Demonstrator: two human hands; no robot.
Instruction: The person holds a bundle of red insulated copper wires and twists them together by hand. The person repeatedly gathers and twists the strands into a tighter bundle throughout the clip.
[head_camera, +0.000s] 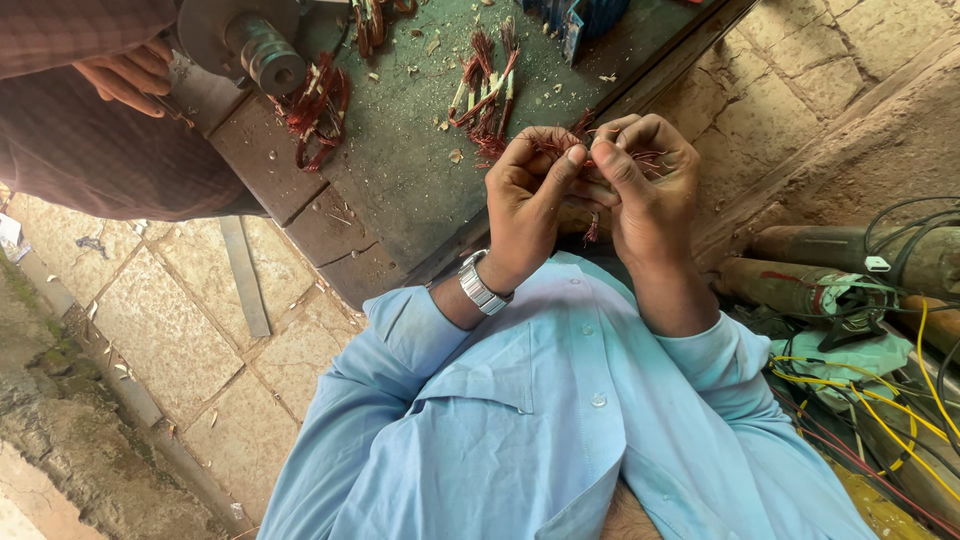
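Copper-red fine wire strands (575, 140), a thin tangled bunch, pinched between both hands above the near edge of the green, worn metal workbench top (400, 150). Left hand (528, 205) curled tight, thumb pressed to forefinger on the strands, silver metal wristwatch (483, 287) on its wrist. Right hand (650, 190) closed likewise, fingertips nipping the same bunch, a short tuft hanging below between the two hands. Both hands touching at the knuckles, light blue shirt sleeves beneath. Further back on the bench: bundle of reddish copper coil wire with pale sleeving (485, 90), well apart from the hands; another dark red coil bundle (318, 105) just beside a grey steel cylindrical shaft (265, 50). Another person's hand (125, 75) at upper left, by a brown checked garment. Rusty cylindrical pipes (800, 285) and yellow cables (890, 400) at right.
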